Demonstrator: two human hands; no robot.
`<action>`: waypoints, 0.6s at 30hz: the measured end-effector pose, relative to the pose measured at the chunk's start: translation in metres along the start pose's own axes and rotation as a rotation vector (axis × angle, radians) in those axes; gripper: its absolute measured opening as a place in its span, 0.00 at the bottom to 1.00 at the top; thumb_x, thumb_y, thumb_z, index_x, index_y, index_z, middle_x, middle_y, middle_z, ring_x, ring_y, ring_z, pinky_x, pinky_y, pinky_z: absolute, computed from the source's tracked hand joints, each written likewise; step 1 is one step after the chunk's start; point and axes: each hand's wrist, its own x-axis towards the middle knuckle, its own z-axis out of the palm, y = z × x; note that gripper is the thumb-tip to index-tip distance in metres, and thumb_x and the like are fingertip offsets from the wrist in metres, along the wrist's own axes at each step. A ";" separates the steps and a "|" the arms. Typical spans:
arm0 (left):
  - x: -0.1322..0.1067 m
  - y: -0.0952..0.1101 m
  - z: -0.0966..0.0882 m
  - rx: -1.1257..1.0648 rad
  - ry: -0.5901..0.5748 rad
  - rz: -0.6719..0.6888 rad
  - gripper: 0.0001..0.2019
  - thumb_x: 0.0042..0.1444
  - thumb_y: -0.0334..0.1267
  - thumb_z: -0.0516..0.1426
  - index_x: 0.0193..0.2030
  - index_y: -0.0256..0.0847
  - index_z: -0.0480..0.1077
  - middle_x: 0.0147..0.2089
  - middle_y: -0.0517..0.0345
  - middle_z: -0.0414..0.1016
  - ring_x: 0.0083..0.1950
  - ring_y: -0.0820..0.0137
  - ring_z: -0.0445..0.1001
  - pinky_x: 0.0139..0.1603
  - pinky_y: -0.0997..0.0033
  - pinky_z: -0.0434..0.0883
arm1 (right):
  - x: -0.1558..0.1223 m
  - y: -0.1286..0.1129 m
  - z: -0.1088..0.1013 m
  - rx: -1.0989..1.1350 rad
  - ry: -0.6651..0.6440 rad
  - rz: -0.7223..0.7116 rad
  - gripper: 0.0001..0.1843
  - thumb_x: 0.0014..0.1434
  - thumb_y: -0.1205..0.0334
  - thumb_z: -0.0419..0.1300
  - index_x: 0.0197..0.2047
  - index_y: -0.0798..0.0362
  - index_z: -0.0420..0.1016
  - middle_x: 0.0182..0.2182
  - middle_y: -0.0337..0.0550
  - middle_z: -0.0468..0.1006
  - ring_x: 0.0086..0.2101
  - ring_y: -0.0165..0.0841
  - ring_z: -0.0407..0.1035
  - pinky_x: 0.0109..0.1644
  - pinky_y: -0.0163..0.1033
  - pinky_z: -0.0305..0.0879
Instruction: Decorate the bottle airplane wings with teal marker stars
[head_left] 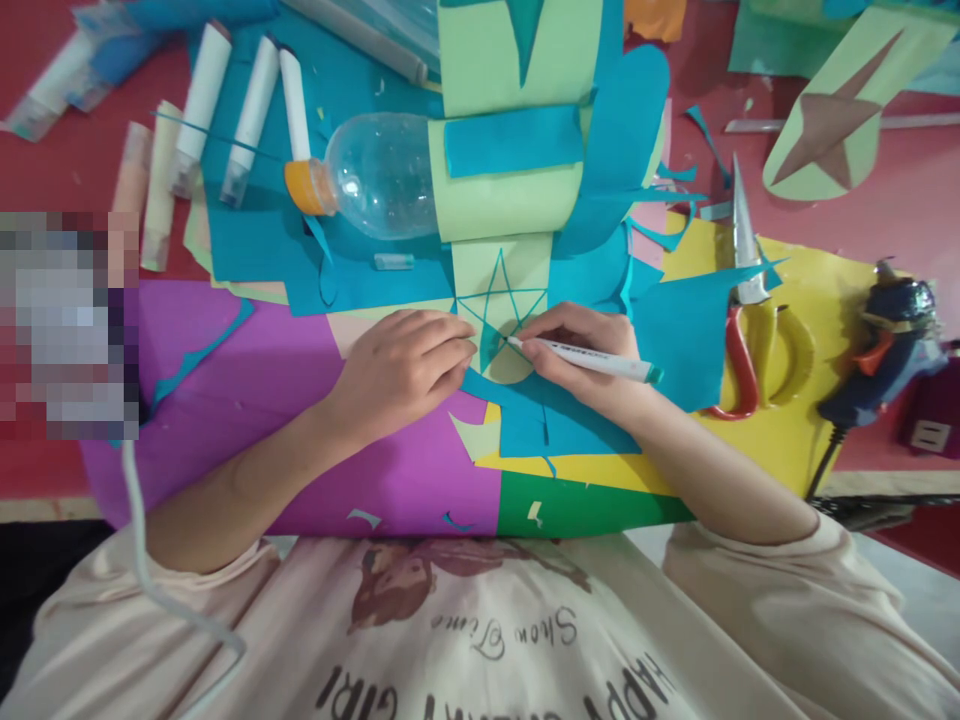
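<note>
In my right hand [589, 350] is a white marker [600, 362] with a green end, its tip touching a pale green paper flap [536, 265]. On that flap is a five-pointed star [501, 300] outlined in teal, its lower left point filled in. My left hand [416, 360] lies on the left edge of the flap, fingers together and lightly bent, thumb hidden. Just beyond, a clear plastic bottle [382, 175] with an orange cap [301, 188] lies on its side, wrapped in pale green paper with a blue strip [514, 140].
Scissors [746, 240] with red and yellow handles lie at right, beside a blue glue gun [885, 340]. Several markers [202, 100] lie at upper left. A pale green piece with a brown star [836, 115] is at upper right. Blue [255, 240] and purple [225, 380] sheets cover the table.
</note>
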 end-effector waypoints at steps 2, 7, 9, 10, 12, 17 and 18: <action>0.000 0.000 0.000 0.005 0.010 0.008 0.12 0.67 0.30 0.51 0.39 0.38 0.76 0.44 0.52 0.82 0.47 0.63 0.80 0.47 0.63 0.76 | 0.000 0.001 0.001 0.001 0.005 0.015 0.08 0.57 0.59 0.63 0.30 0.54 0.75 0.22 0.36 0.76 0.20 0.24 0.64 0.22 0.30 0.58; 0.001 0.001 0.000 0.015 0.038 0.023 0.11 0.67 0.29 0.52 0.38 0.37 0.75 0.43 0.52 0.82 0.46 0.63 0.80 0.46 0.63 0.76 | -0.001 0.007 0.005 -0.016 -0.002 0.017 0.10 0.57 0.57 0.62 0.28 0.53 0.73 0.22 0.37 0.76 0.21 0.25 0.65 0.23 0.31 0.58; 0.000 0.000 0.001 0.018 0.026 0.018 0.11 0.67 0.30 0.52 0.39 0.38 0.75 0.44 0.52 0.82 0.47 0.63 0.80 0.46 0.63 0.76 | -0.002 0.008 0.006 -0.039 0.014 0.004 0.09 0.57 0.57 0.62 0.28 0.52 0.73 0.23 0.37 0.77 0.22 0.26 0.66 0.24 0.32 0.60; 0.000 0.000 0.001 0.019 0.023 0.018 0.11 0.67 0.30 0.52 0.39 0.38 0.75 0.44 0.52 0.82 0.47 0.63 0.80 0.46 0.63 0.76 | -0.002 0.009 0.007 -0.049 0.020 -0.007 0.09 0.58 0.58 0.62 0.28 0.52 0.73 0.23 0.37 0.77 0.22 0.26 0.67 0.25 0.32 0.61; 0.000 0.000 0.001 0.019 0.024 0.016 0.11 0.67 0.30 0.52 0.39 0.38 0.75 0.43 0.52 0.82 0.47 0.63 0.80 0.47 0.63 0.76 | -0.002 0.009 0.007 -0.060 0.015 -0.033 0.08 0.58 0.60 0.61 0.28 0.51 0.73 0.23 0.37 0.77 0.23 0.26 0.68 0.26 0.32 0.62; -0.001 0.000 0.001 0.010 0.004 0.000 0.12 0.68 0.31 0.51 0.40 0.39 0.76 0.44 0.52 0.82 0.48 0.64 0.80 0.48 0.63 0.76 | 0.000 0.006 0.004 -0.055 -0.072 -0.076 0.09 0.59 0.60 0.61 0.27 0.52 0.73 0.25 0.39 0.79 0.25 0.27 0.71 0.28 0.32 0.65; -0.001 0.000 0.001 0.008 0.003 -0.001 0.12 0.68 0.31 0.51 0.40 0.39 0.76 0.44 0.52 0.82 0.48 0.63 0.80 0.48 0.62 0.76 | 0.000 0.005 0.003 -0.054 -0.087 -0.078 0.09 0.59 0.60 0.61 0.27 0.52 0.73 0.25 0.39 0.79 0.25 0.28 0.71 0.29 0.32 0.66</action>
